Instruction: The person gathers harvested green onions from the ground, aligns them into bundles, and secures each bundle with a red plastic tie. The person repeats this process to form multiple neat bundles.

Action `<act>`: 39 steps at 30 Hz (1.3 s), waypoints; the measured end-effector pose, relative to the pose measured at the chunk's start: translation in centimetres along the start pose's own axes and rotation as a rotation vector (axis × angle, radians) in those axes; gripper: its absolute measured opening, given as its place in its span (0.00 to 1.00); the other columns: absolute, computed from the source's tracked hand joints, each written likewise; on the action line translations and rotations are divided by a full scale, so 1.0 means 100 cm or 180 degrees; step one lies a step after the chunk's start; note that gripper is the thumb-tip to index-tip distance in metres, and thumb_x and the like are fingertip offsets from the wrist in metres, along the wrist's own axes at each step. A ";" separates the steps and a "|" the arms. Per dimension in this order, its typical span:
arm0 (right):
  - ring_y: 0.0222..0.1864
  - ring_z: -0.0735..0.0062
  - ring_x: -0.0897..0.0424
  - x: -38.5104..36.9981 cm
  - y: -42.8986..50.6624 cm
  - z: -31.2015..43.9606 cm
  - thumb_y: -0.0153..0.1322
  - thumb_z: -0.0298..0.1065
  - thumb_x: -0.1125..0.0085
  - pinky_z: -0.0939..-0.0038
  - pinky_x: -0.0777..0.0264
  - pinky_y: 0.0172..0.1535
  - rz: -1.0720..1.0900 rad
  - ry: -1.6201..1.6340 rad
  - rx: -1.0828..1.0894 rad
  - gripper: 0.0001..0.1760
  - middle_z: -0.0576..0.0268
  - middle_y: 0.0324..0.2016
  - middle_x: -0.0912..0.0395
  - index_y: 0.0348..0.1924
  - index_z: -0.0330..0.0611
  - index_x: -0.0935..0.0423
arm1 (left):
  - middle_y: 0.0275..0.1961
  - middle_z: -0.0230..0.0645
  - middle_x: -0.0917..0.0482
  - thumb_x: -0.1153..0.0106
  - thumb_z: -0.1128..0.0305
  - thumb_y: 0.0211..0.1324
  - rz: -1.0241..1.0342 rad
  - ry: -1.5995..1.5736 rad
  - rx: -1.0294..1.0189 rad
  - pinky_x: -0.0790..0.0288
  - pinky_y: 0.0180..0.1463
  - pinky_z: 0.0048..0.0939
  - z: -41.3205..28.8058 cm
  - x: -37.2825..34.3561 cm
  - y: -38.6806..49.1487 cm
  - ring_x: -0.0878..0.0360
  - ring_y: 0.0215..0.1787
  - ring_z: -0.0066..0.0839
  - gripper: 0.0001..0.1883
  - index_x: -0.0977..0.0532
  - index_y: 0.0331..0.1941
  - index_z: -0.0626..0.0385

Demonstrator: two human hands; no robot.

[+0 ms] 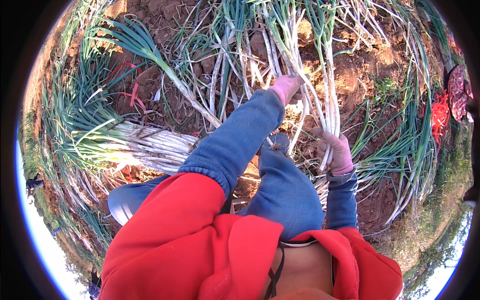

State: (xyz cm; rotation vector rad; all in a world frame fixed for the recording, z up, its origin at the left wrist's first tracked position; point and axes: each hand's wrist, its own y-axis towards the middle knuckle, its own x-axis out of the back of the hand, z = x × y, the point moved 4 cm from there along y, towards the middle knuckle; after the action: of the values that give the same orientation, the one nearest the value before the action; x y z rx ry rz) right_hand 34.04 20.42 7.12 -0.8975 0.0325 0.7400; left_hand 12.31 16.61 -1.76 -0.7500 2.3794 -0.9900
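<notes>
My left hand [287, 90] is closed around white stalks of long green onions [290, 56], whose rooted lower ends hang below it. To its right, my right hand [336, 153] grips a few upright green onion stalks [330, 86] near their lower ends, their green leaves pointing away from me. More loose green onions [221, 67] lie on the soil just beyond my left hand. One thick green onion [176, 80] slants across the ground towards my left sleeve. Parts of the fingers on both hands are hidden by the stalks or turned away.
A large bundle of green onions [157, 144] lies at the left, near my knee. Pink-red plastic ties [134, 93] lie on the clods of brown soil [150, 78]. At the right are more green onions [405, 150], a tangle of red strips [439, 114] and a patterned red item [458, 93].
</notes>
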 end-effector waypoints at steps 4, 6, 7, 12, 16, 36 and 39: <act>0.20 0.85 0.32 -0.005 0.003 0.000 0.71 0.33 0.38 0.83 0.38 0.20 0.0272 0.0294 -0.0277 0.26 0.60 0.34 0.22 0.58 0.27 0.32 | 0.30 0.37 0.18 0.42 0.57 0.63 0.0154 0.0216 -0.0048 0.23 0.27 0.31 0.013 -0.010 0.006 0.20 0.26 0.28 0.18 0.20 0.40 0.62; 0.19 0.85 0.34 -0.011 -0.002 0.023 0.70 0.33 0.37 0.82 0.38 0.19 0.0353 0.0470 0.0133 0.27 0.61 0.34 0.23 0.58 0.27 0.32 | 0.29 0.36 0.18 0.40 0.57 0.62 -0.0092 0.0262 -0.0024 0.25 0.26 0.30 0.006 -0.003 0.004 0.21 0.24 0.27 0.16 0.20 0.38 0.62; 0.18 0.85 0.36 -0.007 -0.011 0.051 0.71 0.30 0.39 0.80 0.39 0.18 0.0532 0.0631 0.0358 0.26 0.60 0.33 0.23 0.59 0.26 0.32 | 0.28 0.36 0.19 0.39 0.58 0.61 -0.0262 0.0257 0.0107 0.26 0.24 0.30 0.002 0.006 0.005 0.22 0.23 0.27 0.16 0.20 0.37 0.62; 0.16 0.85 0.34 -0.015 -0.061 0.139 0.70 0.32 0.36 0.82 0.41 0.17 0.0586 0.0641 0.2070 0.25 0.64 0.26 0.25 0.56 0.25 0.31 | 0.23 0.32 0.22 0.34 0.60 0.58 -0.0301 0.0204 -0.0290 0.35 0.21 0.26 -0.011 0.026 0.009 0.31 0.18 0.21 0.14 0.20 0.33 0.62; 0.12 0.82 0.32 -0.019 0.002 0.084 0.67 0.35 0.31 0.81 0.42 0.15 -0.0458 -0.1070 0.1479 0.16 0.67 0.19 0.25 0.43 0.35 0.20 | 0.22 0.28 0.23 0.33 0.58 0.59 0.0280 0.0146 -0.0211 0.37 0.20 0.24 -0.011 0.005 -0.019 0.32 0.17 0.18 0.14 0.18 0.32 0.58; 0.25 0.71 0.20 -0.014 0.030 -0.023 0.64 0.32 0.28 0.72 0.23 0.29 0.0123 -0.0232 -0.0267 0.19 0.61 0.28 0.21 0.44 0.35 0.24 | 0.24 0.32 0.23 0.46 0.63 0.68 -0.0199 -0.0855 -0.0377 0.25 0.25 0.30 0.005 -0.025 0.010 0.23 0.22 0.26 0.11 0.22 0.40 0.59; 0.27 0.70 0.19 -0.013 0.035 -0.018 0.66 0.31 0.33 0.72 0.22 0.31 -0.0069 -0.0341 -0.0178 0.18 0.60 0.29 0.20 0.45 0.33 0.24 | 0.26 0.29 0.22 0.45 0.57 0.69 -0.0434 -0.0753 -0.0295 0.25 0.25 0.29 0.003 -0.023 0.010 0.23 0.22 0.25 0.14 0.22 0.46 0.55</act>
State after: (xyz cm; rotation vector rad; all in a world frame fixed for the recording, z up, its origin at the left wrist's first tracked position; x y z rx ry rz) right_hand 31.43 19.78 3.93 -0.9090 -0.0931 0.7708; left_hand 13.88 18.53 -2.24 -1.0164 2.2039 -0.7979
